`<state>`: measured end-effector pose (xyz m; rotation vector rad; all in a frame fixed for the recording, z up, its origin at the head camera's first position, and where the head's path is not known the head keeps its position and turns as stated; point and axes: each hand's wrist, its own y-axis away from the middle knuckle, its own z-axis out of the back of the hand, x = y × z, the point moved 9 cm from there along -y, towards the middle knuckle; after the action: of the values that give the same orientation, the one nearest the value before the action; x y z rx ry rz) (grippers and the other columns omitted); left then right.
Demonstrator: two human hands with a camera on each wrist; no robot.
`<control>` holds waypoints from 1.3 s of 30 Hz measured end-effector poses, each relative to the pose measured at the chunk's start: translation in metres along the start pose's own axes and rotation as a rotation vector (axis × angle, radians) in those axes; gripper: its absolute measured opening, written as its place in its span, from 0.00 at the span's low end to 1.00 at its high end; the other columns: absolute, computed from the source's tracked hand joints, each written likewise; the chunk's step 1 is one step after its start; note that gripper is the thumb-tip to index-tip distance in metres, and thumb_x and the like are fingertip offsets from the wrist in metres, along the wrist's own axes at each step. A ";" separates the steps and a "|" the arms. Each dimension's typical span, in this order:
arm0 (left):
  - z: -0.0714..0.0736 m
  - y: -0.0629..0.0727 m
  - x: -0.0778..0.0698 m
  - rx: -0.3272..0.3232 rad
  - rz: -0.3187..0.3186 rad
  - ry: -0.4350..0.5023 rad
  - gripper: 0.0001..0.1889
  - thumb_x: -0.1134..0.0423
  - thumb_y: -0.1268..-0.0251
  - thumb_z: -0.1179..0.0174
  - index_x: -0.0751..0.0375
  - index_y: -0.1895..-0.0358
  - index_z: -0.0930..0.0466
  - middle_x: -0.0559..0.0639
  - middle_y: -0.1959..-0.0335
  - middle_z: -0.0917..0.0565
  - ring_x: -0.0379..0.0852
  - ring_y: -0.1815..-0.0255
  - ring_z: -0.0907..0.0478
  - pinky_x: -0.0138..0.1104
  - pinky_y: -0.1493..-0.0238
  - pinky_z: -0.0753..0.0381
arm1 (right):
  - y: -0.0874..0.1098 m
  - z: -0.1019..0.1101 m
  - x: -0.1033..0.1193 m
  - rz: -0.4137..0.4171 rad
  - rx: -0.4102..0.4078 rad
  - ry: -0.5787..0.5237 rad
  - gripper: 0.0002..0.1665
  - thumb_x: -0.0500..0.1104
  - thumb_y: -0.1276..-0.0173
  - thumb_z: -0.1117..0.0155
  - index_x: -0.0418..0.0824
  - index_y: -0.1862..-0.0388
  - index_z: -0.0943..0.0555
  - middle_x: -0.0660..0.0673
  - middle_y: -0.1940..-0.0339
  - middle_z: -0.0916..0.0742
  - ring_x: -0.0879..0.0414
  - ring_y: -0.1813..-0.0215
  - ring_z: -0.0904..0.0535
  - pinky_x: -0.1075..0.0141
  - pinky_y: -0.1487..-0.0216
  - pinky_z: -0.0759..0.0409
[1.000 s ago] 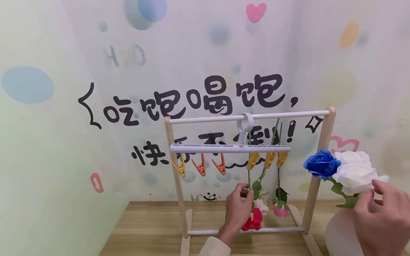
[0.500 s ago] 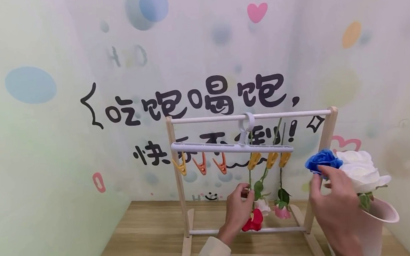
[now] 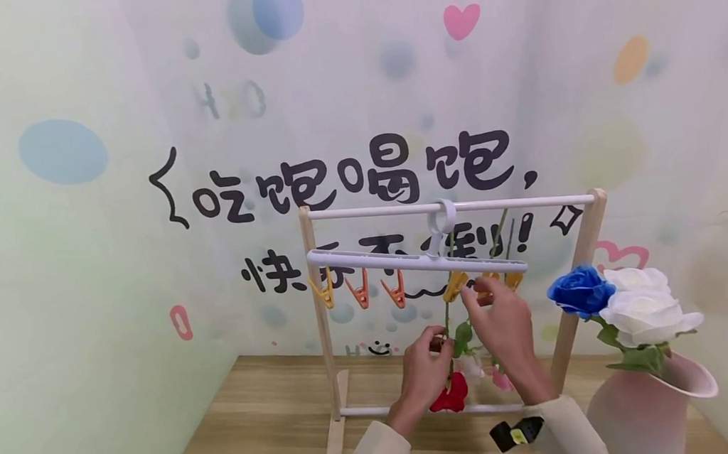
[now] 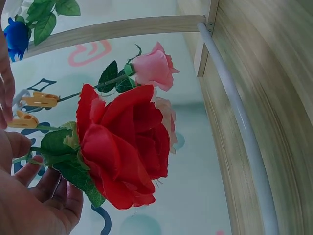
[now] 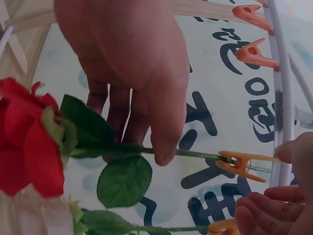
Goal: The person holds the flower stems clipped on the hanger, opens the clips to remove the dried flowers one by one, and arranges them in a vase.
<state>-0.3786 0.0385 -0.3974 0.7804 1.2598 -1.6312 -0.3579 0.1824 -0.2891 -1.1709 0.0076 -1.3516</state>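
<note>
A red rose [image 3: 449,393] hangs head down, its stem in a yellow clip [image 3: 455,286] of the white hanger [image 3: 379,260]. My left hand [image 3: 422,372] pinches the stem just above the bloom; the left wrist view shows the thumb and fingers around it. My right hand [image 3: 503,326] is raised at that clip. In the right wrist view its thumb [image 5: 289,149] is at the clip's handle end, with the other fingers loosely bent below and not closed on it. A pale rose [image 3: 471,369] and a pink rose [image 4: 155,68] hang beside, clipped too.
A wooden rack [image 3: 587,252] carries the hanger. Orange clips [image 3: 359,289] and another yellow clip [image 3: 324,291] hang bare on the left. A pale vase [image 3: 637,405] with a blue rose [image 3: 581,292] and white roses [image 3: 646,308] stands on the right of the wooden table [image 3: 226,437].
My right hand has left the flowers in the vase and moved left to the yellow clip above the red rose. My left hand keeps its pinch on the stem.
</note>
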 end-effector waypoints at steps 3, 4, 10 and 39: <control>0.001 0.001 -0.002 -0.009 -0.011 -0.008 0.11 0.58 0.28 0.43 0.51 0.48 0.18 0.43 0.63 0.14 0.34 0.62 0.20 0.28 0.63 0.22 | -0.007 -0.006 0.002 -0.009 -0.014 -0.020 0.21 0.55 0.30 0.36 0.39 0.53 0.16 0.41 0.61 0.10 0.48 0.64 0.13 0.56 0.66 0.18; 0.001 0.001 -0.002 -0.010 -0.013 -0.010 0.10 0.58 0.28 0.43 0.51 0.48 0.18 0.43 0.63 0.14 0.34 0.62 0.20 0.28 0.63 0.22 | -0.009 -0.008 0.003 -0.014 -0.020 -0.022 0.21 0.56 0.31 0.36 0.39 0.55 0.16 0.41 0.63 0.10 0.48 0.65 0.13 0.57 0.68 0.19; 0.002 0.003 -0.006 -0.006 -0.029 -0.007 0.10 0.57 0.28 0.43 0.51 0.49 0.17 0.42 0.64 0.14 0.34 0.63 0.20 0.29 0.62 0.22 | -0.011 -0.011 0.001 -0.078 -0.030 -0.002 0.21 0.55 0.30 0.37 0.37 0.64 0.15 0.40 0.71 0.11 0.48 0.70 0.19 0.62 0.71 0.28; 0.021 0.018 0.044 0.026 -0.018 -0.197 0.13 0.62 0.32 0.42 0.59 0.49 0.16 0.43 0.70 0.16 0.30 0.71 0.24 0.28 0.67 0.24 | -0.010 -0.011 -0.001 0.003 -0.093 0.022 0.19 0.54 0.31 0.34 0.38 0.68 0.18 0.41 0.74 0.12 0.49 0.74 0.17 0.63 0.76 0.27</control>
<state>-0.3781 0.0050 -0.4375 0.6093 1.1112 -1.6979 -0.3722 0.1784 -0.2893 -1.2333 0.0893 -1.3737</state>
